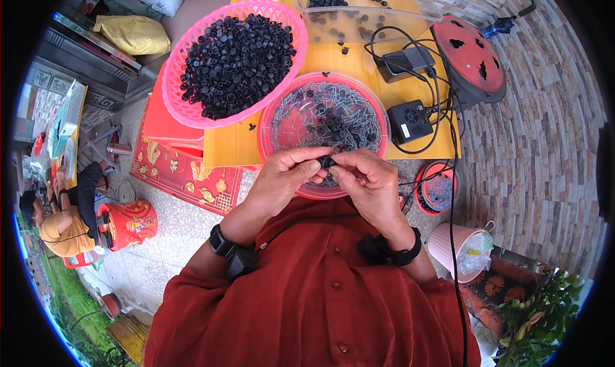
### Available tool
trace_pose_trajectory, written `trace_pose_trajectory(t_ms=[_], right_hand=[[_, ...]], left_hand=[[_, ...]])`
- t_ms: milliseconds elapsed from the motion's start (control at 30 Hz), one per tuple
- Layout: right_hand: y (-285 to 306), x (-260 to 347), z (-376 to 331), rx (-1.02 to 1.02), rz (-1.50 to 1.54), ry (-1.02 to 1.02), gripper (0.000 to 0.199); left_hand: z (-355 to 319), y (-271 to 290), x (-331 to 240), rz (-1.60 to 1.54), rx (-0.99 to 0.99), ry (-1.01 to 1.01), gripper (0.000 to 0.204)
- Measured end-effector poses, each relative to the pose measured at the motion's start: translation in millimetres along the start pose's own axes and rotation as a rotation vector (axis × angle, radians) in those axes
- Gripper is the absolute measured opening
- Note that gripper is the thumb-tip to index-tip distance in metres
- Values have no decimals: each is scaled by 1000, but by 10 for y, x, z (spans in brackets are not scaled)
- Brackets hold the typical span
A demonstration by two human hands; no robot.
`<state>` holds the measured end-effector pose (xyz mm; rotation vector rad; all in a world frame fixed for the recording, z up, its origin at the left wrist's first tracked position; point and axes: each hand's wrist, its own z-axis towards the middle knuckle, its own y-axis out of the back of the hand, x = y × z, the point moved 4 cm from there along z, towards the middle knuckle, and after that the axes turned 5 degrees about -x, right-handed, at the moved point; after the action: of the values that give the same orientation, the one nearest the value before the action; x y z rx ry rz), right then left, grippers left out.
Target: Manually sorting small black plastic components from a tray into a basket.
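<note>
Between the fingertips of both my hands is a small round black plastic part (327, 162), partly hidden by the fingers. My left hand (285, 178) pinches it from the left, and my right hand (368, 178) pinches it from the right. Both hands are over the near side of a round red-rimmed tub (264, 126), which holds many grey screws (298, 107) and some black plastic parts. Beyond it to the left, a pink plastic basket (172, 78) is heaped with small black caps (240, 62).
A clear plastic box (400, 24) with black pieces stands at the yellow table's (224, 146) far side. Black power units (411, 120) and cables lie right, beside a red stool (471, 53). A pink bin (448, 248) is low right. Another person (67, 229) sits far left.
</note>
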<state>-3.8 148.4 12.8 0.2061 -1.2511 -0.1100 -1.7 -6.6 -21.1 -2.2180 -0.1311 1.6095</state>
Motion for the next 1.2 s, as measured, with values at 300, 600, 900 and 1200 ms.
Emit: trace_pose_trajectory(t_ms=[300,600,900,1200], right_hand=[[-38,-64,-26,48,99,-7,12],[-72,-94,-25,58,329,-339,7],[-103,-164,-24,88,418,-563,5],[-187,-354,-121,96,698,-759,7]], left_hand=[[-30,-11,-119,197,-33,-65,29],[-44,8,-100,232,-39,-151,28],[-58,1,-151,420,-45,-437,30],[-97,-29,-216,521,-49,-593,25]])
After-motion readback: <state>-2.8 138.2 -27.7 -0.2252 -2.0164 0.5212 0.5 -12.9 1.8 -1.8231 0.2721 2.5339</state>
